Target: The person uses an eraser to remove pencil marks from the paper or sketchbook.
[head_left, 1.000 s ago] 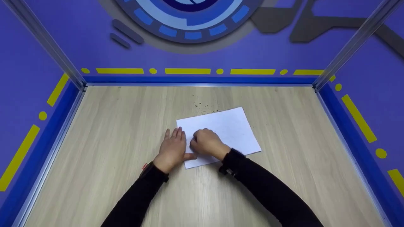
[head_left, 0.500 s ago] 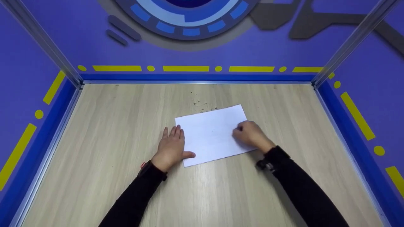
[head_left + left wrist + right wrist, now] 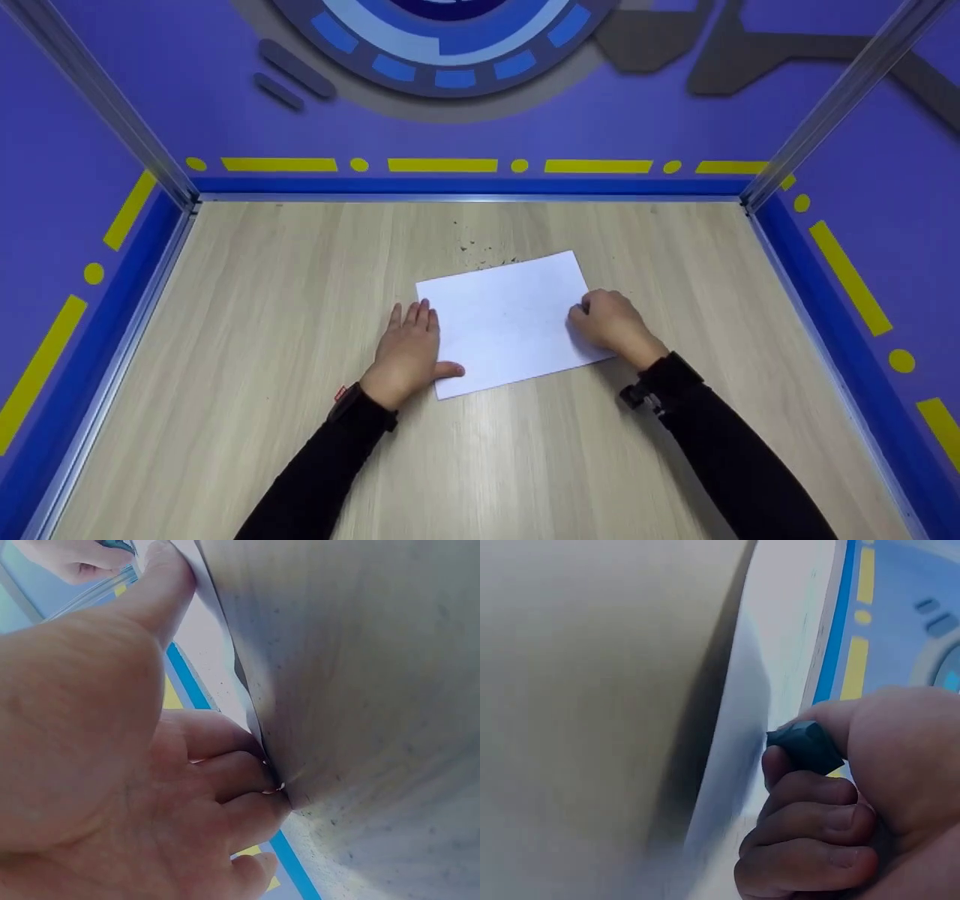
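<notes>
A white sheet of paper lies at a slant on the wooden table, with faint marks near its middle. Along its left edge my left hand rests with straight fingers, the thumb lying on the sheet. At the sheet's right side, my right hand holds a small dark teal eraser between thumb and curled fingers, close over the paper. In the head view this hand hides the eraser. The left wrist view shows the paper's near edge slightly wavy.
Small dark crumbs lie scattered on the table just beyond the paper's far edge. Blue-purple panels with metal framing enclose the table at the back and both sides.
My right hand has travelled from the left part of the paper to its right side, slowing over the last half second. The left hand keeps its place on the paper's left edge.
</notes>
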A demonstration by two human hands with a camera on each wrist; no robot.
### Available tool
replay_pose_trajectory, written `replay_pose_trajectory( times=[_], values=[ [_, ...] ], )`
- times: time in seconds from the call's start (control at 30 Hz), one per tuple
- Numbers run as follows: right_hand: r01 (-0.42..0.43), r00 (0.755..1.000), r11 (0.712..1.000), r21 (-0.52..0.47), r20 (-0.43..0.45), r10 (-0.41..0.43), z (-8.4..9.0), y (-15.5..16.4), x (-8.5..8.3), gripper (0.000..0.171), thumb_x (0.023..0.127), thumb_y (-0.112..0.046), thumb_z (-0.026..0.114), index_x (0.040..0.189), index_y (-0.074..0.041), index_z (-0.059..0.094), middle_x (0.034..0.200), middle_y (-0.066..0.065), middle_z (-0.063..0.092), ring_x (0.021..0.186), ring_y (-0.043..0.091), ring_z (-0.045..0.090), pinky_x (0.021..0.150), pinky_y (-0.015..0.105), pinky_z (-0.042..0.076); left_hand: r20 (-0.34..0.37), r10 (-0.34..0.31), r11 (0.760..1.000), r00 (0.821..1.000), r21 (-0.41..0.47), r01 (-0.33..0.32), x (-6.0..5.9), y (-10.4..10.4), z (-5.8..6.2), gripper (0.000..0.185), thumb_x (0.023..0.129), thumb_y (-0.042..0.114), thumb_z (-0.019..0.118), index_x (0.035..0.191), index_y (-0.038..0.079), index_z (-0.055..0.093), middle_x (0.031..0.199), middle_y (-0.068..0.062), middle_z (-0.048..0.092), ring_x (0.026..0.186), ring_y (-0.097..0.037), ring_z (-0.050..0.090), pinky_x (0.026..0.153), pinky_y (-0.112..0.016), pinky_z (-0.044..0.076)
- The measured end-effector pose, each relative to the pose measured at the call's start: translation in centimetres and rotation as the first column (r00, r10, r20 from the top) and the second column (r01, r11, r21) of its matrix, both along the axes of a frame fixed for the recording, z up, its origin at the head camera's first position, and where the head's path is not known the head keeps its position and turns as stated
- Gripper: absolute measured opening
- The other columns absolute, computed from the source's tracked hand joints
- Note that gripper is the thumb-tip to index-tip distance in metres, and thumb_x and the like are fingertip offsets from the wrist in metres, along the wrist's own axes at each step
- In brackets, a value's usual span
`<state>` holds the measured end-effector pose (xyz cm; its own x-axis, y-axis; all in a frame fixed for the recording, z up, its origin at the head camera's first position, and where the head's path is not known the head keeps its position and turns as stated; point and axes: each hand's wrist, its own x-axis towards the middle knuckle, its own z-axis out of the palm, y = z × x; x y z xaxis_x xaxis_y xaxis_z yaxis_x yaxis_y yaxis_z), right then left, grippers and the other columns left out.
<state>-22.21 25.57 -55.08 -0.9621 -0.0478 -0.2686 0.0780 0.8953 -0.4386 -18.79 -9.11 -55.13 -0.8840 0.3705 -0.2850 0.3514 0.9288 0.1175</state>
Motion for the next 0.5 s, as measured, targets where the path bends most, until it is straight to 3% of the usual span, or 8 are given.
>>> replay_pose_trajectory(
  times=[0.3,0.5],
  values=[
    [-0.123,0.992,0.988,-0.09,-0.021,0.122,0.5,-7.8,1.1,0.042,0.106,-0.03,0.063,0.069,-0.017,0.048,0.069,-0.002,0.046,0.068,0.02,0.05,0.064,0.035,0.041,0.004,0.0,1.0,1.0,-0.009,0.0,0.0,0.0,-0.2,0.12,0.093,0.077,0.071,0.167,-0.01,0.036,0.179,-0.03,0.03,0.169,-0.044,0.029,0.141,-0.061,0.017],
    [-0.253,0.968,0.966,-0.056,-0.019,0.252,0.7,-13.8,1.3,0.043,0.108,-0.031,0.065,0.07,-0.018,0.052,0.069,-0.001,0.052,0.069,0.021,0.054,0.069,0.038,0.046,-0.009,0.002,1.0,1.0,0.024,-0.002,-0.1,-0.1,-0.3,0.12,0.092,0.075,0.073,0.166,-0.012,0.037,0.177,-0.032,0.031,0.168,-0.046,0.031,0.141,-0.062,0.016]
  ],
)
